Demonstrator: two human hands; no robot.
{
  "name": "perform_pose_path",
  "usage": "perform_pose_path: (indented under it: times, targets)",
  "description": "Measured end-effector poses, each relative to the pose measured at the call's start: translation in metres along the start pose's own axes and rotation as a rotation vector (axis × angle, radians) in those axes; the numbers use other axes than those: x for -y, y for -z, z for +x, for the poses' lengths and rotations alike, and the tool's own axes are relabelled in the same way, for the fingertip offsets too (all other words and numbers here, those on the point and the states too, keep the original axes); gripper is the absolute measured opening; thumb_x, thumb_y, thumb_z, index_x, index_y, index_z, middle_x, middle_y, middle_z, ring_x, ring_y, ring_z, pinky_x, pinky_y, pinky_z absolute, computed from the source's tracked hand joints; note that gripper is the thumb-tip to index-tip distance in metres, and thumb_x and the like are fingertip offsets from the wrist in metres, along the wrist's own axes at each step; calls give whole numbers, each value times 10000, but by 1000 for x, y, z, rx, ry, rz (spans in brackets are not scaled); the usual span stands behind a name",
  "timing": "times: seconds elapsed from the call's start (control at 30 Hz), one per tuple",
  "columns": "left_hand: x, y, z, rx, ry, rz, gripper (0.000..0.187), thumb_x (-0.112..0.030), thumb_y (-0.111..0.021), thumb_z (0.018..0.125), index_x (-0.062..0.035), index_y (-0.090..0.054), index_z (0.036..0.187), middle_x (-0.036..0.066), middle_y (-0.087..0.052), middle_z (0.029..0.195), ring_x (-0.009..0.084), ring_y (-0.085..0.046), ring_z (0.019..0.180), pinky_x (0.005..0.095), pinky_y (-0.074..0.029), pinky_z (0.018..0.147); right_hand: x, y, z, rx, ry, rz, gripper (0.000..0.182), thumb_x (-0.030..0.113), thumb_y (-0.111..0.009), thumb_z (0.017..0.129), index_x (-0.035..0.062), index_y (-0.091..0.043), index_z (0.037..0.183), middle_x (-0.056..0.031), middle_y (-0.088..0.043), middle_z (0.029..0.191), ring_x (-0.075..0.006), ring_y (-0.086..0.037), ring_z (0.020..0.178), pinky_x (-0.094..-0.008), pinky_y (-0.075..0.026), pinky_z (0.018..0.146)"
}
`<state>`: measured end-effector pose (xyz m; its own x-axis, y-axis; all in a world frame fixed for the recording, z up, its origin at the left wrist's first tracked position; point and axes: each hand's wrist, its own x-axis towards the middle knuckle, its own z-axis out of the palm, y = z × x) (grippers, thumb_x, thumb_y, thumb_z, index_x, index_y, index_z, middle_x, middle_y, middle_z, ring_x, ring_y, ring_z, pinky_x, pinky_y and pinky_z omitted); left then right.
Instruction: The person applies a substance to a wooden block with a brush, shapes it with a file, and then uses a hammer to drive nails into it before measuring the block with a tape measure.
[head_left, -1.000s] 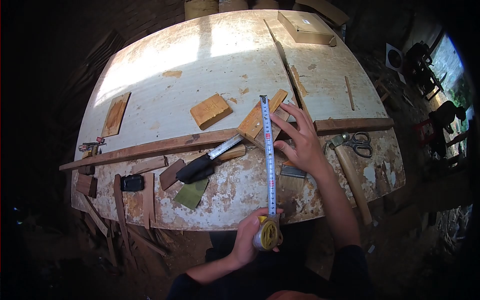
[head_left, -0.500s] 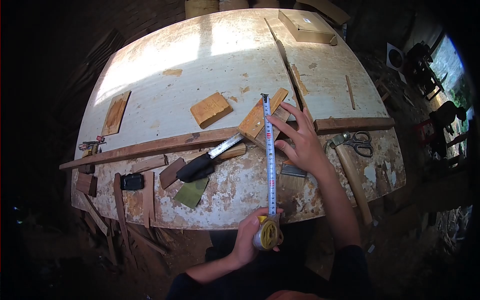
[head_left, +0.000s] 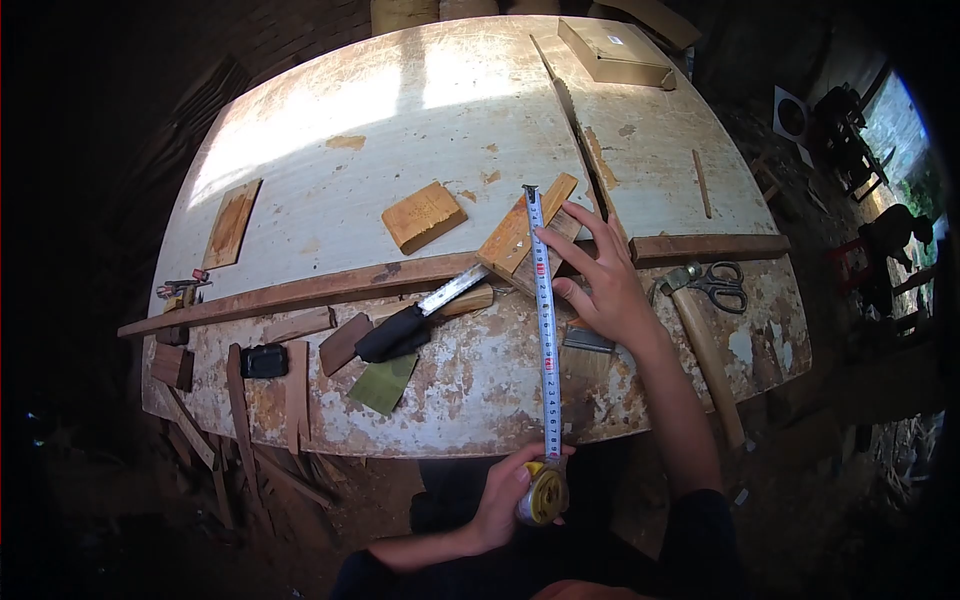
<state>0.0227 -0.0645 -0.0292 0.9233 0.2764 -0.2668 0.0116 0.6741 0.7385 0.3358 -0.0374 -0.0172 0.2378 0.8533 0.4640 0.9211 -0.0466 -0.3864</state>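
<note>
My left hand [head_left: 500, 505] grips the yellow case of a tape measure [head_left: 544, 494] just beyond the table's near edge. Its extended blade [head_left: 547, 340] runs away from me across a wooden block [head_left: 508, 240], with the end hook past the block's upper edge. My right hand [head_left: 605, 290] holds the block from the right, index fingertip at the blade and thumb lower down beside it. A metal blade with a black handle [head_left: 393, 335] lies left of the block, its tip by the block's lower corner. Under my right hand, a small metal piece [head_left: 588, 340] is partly covered.
A long wooden strip [head_left: 300, 295] crosses the worn table [head_left: 480, 400]. Another wood block [head_left: 424, 218] lies left of centre. Scissors [head_left: 722, 288] and a hammer [head_left: 705, 360] lie at right. Green sandpaper [head_left: 384, 385] and a black object [head_left: 264, 361] are at left.
My left hand has moved slightly toward me and right with the tape case, and more blade is pulled out. My right hand and the block are almost unmoved.
</note>
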Motion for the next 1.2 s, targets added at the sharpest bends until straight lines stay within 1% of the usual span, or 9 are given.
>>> perform_pose_path:
  times: [0.07, 0.17, 0.27, 0.37, 0.57, 0.87, 1.07, 1.17, 1.2]
  targets:
    - [6, 1, -3, 34, -32, -50, 772, -574, -503, 1100, 62, -478, 1537, 146, -682, 1077, 193, -732, 933, 349, -670, 736, 1, 0, 1, 0, -2, 3, 665, 313, -802, 930, 311, -597, 1562, -134, -428, 1647, -366, -419, 1544, -719, -249, 1296]
    - [10, 3, -7, 31, -20, -26, 774, -577, -512, 1091, 59, -481, 1532, 131, -659, 1116, 185, -722, 948, 349, -670, 745, 0, -1, 0, 10, -16, 13, 721, 171, -799, 891, 311, -598, 1569, -126, -419, 1676, -385, -421, 1558, -689, -214, 1323]
    - [11, 4, -10, 57, -21, -19, 771, -577, -511, 1088, 55, -484, 1529, 117, -641, 1139, 179, -714, 961, 347, -667, 758, 1, -1, 0, 11, -18, 16, 719, 169, -796, 894, 312, -598, 1570, -125, -415, 1680, -385, -418, 1561, -688, -214, 1323]
    - [14, 8, -13, 58, 26, 72, 913, -670, -557, 1013, 87, -467, 1514, 187, -657, 1187, 233, -737, 1025, 375, -685, 775, 0, -1, 0, -1, 0, -3, 670, 306, -803, 930, 306, -593, 1566, -123, -424, 1658, -361, -422, 1542, -705, -242, 1306]
    - [19, 16, -9, 139, -52, 241, 929, -673, -597, 988, 86, -476, 1508, 168, -664, 1209, 214, -738, 1044, 377, -687, 810, 0, -1, 0, 3, -7, 1, 673, 303, -804, 931, 309, -590, 1569, -124, -422, 1661, -360, -425, 1541, -703, -238, 1310]
    - [18, 14, -9, 185, -19, 145, 1011, -732, -596, 972, 110, -462, 1515, 161, -696, 1120, 203, -756, 975, 379, -690, 808, -1, -2, 0, 0, -7, 8, 685, 299, -808, 927, 317, -586, 1575, -119, -426, 1663, -360, -440, 1533, -701, -251, 1307]
    - [12, 6, -9, 173, 20, 57, 1082, -776, -602, 952, 124, -438, 1530, 176, -696, 1123, 224, -760, 994, 395, -697, 796, -1, -2, 0, -9, 3, 1, 680, 310, -800, 939, 319, -580, 1582, -119, -422, 1670, -360, -444, 1530, -694, -257, 1304]
    - [12, 4, -8, 208, -19, -38, 921, -667, -592, 1014, 74, -461, 1545, 140, -681, 1113, 184, -735, 971, 362, -676, 783, -2, -2, 0, -9, 6, 0, 685, 311, -797, 946, 322, -567, 1592, -118, -417, 1673, -367, -447, 1527, -694, -254, 1306]
    - [11, 5, -8, 202, 5, -30, 978, -707, -590, 993, 95, -453, 1535, 164, -685, 1112, 211, -746, 965, 372, -683, 777, -2, -2, 0, -9, 5, -2, 692, 309, -796, 949, 320, -557, 1599, -118, -416, 1674, -372, -449, 1526, -694, -253, 1306]
